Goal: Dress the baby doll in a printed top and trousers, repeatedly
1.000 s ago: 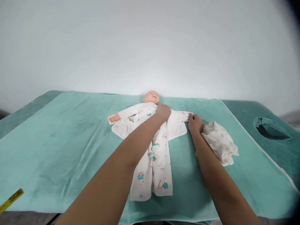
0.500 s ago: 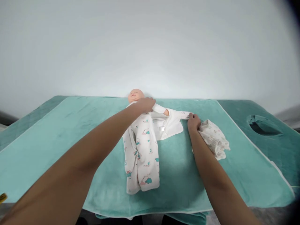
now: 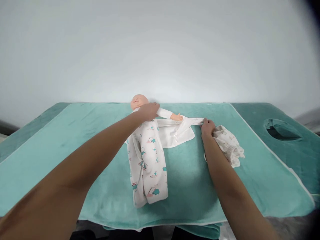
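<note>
A baby doll [image 3: 139, 100] lies on its back, its head toward the wall. White printed trousers [image 3: 154, 166] cover its lower body, and a white undershirt sleeve covers the arm stretched out to the right. My left hand [image 3: 149, 111] rests over the doll's chest and shoulder; its fingers are bent, and what lies under them is partly hidden. Beneath the doll's arm, a white printed baby jacket [image 3: 172, 135] is spread open. My right hand [image 3: 207, 127] is closed on the cuff end of the jacket's sleeve, pulling it out straight. The doll's bare hand [image 3: 176, 117] lies outside that sleeve.
A crumpled white printed garment [image 3: 228, 143] lies just right of my right hand. A light green towel [image 3: 100, 160] covers much of the darker green padded table [image 3: 252, 113], which has an oval hole [image 3: 282, 130] at right. A pale wall [image 3: 160, 50] stands behind.
The doll and my left hand have shifted left. The doll's arm has come away from the jacket sleeve, so its whole hand shows. My right hand stays on the cuff.
</note>
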